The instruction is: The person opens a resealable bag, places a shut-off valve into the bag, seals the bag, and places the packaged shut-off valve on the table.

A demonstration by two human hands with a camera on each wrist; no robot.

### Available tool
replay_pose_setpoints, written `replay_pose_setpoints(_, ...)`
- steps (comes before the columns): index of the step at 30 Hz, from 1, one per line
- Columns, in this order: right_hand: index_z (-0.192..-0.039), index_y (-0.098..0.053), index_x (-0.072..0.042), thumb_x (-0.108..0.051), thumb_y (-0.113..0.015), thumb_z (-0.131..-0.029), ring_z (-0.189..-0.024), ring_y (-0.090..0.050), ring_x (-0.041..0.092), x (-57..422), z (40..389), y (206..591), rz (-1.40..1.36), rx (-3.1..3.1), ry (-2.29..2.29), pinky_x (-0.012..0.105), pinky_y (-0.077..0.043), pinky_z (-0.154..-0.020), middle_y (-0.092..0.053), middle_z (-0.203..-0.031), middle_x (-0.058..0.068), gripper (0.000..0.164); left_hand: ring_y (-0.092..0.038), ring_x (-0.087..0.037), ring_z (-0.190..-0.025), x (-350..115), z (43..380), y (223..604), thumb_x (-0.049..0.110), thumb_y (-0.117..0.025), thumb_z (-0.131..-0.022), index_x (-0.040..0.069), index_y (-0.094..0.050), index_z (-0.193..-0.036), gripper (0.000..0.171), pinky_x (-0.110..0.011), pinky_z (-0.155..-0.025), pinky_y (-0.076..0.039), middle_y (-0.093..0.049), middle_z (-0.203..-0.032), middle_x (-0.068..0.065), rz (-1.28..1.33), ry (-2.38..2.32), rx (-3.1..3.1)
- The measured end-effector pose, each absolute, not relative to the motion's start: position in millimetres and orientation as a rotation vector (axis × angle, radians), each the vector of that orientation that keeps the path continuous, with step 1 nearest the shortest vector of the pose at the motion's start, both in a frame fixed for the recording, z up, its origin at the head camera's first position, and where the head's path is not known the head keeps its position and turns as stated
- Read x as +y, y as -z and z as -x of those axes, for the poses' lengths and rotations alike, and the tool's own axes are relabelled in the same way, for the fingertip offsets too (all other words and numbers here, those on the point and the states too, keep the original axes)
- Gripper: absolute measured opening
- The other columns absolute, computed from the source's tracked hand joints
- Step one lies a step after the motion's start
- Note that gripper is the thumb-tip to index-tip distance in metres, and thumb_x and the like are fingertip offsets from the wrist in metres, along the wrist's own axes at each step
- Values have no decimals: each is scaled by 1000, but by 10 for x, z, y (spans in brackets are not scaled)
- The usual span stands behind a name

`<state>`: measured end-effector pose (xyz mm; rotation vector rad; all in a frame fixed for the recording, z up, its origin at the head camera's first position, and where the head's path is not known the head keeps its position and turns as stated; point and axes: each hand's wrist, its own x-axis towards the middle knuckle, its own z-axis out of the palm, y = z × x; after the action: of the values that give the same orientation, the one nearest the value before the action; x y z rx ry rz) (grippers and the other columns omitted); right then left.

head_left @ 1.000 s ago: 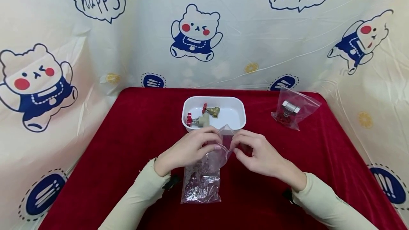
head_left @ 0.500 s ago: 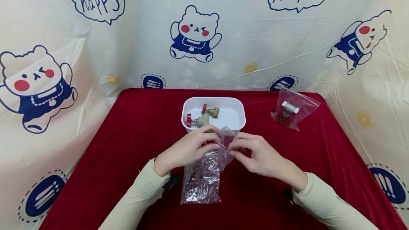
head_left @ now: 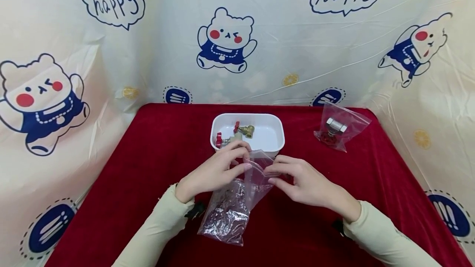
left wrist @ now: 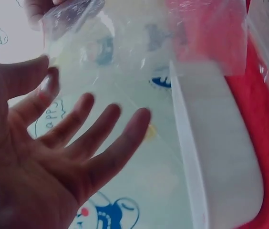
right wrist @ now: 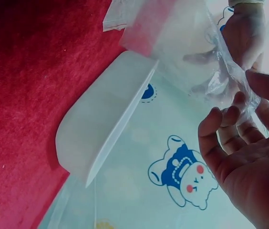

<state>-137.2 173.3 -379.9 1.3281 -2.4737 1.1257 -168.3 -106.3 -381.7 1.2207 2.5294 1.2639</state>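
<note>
My left hand pinches one side of the mouth of a clear plastic bag between thumb and forefinger. In the left wrist view, the other fingers of that hand are spread apart. Opposite it, my right hand pinches the other side of the mouth with thumb and curled fingers. The bag stretches between both hands in the right wrist view and looks see-through, with nothing visible inside. Crinkled clear plastic extends below the left hand towards the front and overlaps the bag in the head view.
Beyond the hands stands a white tray with a brass valve and a beige valve, both red-handled; the left hand partly covers the beige one. A bagged silver valve lies at the back right on the red cloth.
The left hand has shifted slightly left, and the crinkled plastic's lower end has swung left and nearer. The bag's mouth is spread wider. Both hands keep their hold.
</note>
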Motion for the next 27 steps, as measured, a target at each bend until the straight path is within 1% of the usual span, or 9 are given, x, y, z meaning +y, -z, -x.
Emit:
replay_pose_setpoints(3, -113, -80, -14, 1, -78, -93, -85, -59, 7, 1713, 1384, 3797, -1347, -2442, -1085, 23, -53, -71, -65, -102, -7, 25, -52, -16, -126, -985, 1661, 3872, 21, -82, -95, 15, -58, -115, 31, -40, -102, -51, -53, -137, -1, -1168, -1418, 2502)
replay_pose_setpoints(5, -113, -80, -12, 4, -77, -92, -92, -64, 10, 1697, 1388, 3792, -1347, -2435, -1074, 25, -56, -78, -68, -108, -3, 27, -48, -18, -136, -931, 1644, 3915, 23, -90, -87, 17, -50, -137, 63, -45, -110, -46, -50, -147, -3, -1105, -1523, 2454)
replay_pose_setpoints(8, -116, -79, -10, 4, -76, -93, -111, -68, 16, 1669, 1378, 3780, -1344, -2454, -1076, 31, -58, -91, -71, -123, 1, 27, -42, -21, -146, -867, 1626, 3993, 26, -97, -78, 28, -21, -163, 114, -49, -115, -40, -40, -160, 1, -1012, -1587, 2370)
replay_pose_setpoints(10, -118, -78, -9, 4, -75, -94, -120, -67, 19, 1649, 1374, 3773, -1355, -2466, -1083, 35, -56, -97, -69, -132, 3, 27, -40, -21, -148, -834, 1630, 4044, 28, -98, -76, 34, -9, -167, 127, -50, -118, -36, -36, -164, 5, -988, -1576, 2327)
replay_pose_setpoints(14, -120, -78, -12, 2, -74, -95, -130, -62, 23, 1615, 1365, 3752, -1377, -2482, -1077, 38, -54, -101, -63, -145, 5, 28, -49, -16, -139, -788, 1661, 4132, 28, -98, -75, 30, -13, -167, 125, -45, -116, -39, -41, -158, 6, -1015, -1554, 2274)
replay_pose_setpoints(17, -122, -77, -15, -5, -77, -95, -124, -65, 20, 1600, 1364, 3728, -1374, -2509, -1028, 34, -57, -95, -64, -143, 5, 28, -58, -13, -126, -762, 1679, 4171, 25, -97, -75, 25, -25, -163, 114, -38, -110, -45, -49, -149, 3, -1035, -1578, 2255)
replay_pose_setpoints(19, -121, -77, -16, -11, -78, -95, -114, -67, 15, 1590, 1371, 3706, -1369, -2540, -968, 31, -58, -89, -67, -136, 3, 27, -60, -12, -122, -742, 1685, 4181, 22, -97, -74, 22, -31, -159, 107, -36, -108, -47, -52, -144, 2, -1050, -1594, 2254)
replay_pose_setpoints(22, -120, -77, -19, -13, -75, -93, -88, -63, 6, 1574, 1390, 3667, -1376, -2601, -838, 27, -55, -74, -69, -130, -3, 28, -60, -12, -122, -705, 1682, 4175, 21, -96, -74, 20, -37, -153, 99, -35, -107, -47, -54, -140, 2, -1083, -1604, 2244)
replay_pose_setpoints(27, -132, -74, -20, -14, -69, -87, -57, -48, -1, 1562, 1406, 3604, -1428, -2722, -666, 26, -50, -65, -60, -149, 3, 45, -61, -12, -121, -664, 1650, 4163, 22, -94, -75, 17, -37, -154, 97, -34, -107, -48, -57, -138, 4, -1115, -1593, 2214)
